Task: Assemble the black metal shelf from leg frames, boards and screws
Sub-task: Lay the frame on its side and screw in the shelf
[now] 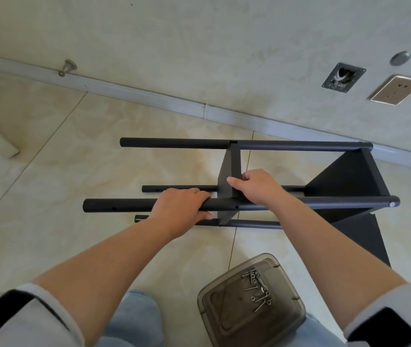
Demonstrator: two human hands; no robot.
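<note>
- While it lies on its side on the glossy beige tiled floor, the black metal shelf of round tubular legs and flat boards stretches across the middle of the view, near the pale skirting board.
- At its right end, a black flat board is already fixed between the legs.
- Its narrower middle black board stands edge-up between the legs.
- The left hand curls round the nearest black leg tube, gripping it.
- The right hand pinches the middle board's edge, thumb on top.
- Close to the person's knees, a grey plastic container lid holds a few loose silver screws.
</note>
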